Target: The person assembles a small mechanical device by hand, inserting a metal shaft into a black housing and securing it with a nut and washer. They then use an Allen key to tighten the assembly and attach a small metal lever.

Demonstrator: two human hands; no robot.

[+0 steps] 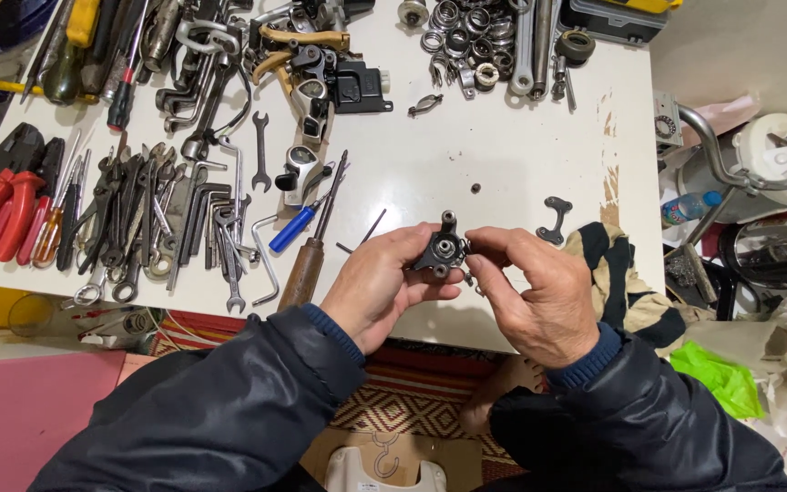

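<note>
**Now Fiddling With a Small Black Part**

Held up in both hands over the white table (pixel 466 164). Left hand (pixel 377 290) wrapped under the small black metal part (pixel 440 251), pinching it tight. Right hand (pixel 532 296) pinching its right side with fingertips (pixel 479 248). Probably fitting or turning a tiny piece. Needs a steady hold and gentle twisting next.

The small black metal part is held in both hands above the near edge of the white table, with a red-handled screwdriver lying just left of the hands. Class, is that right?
Not quite. In the head view the screwdriver left of the left hand has a blue handle, not red. The small black metal part is held by both hands, right hand too, above the white table.
</note>
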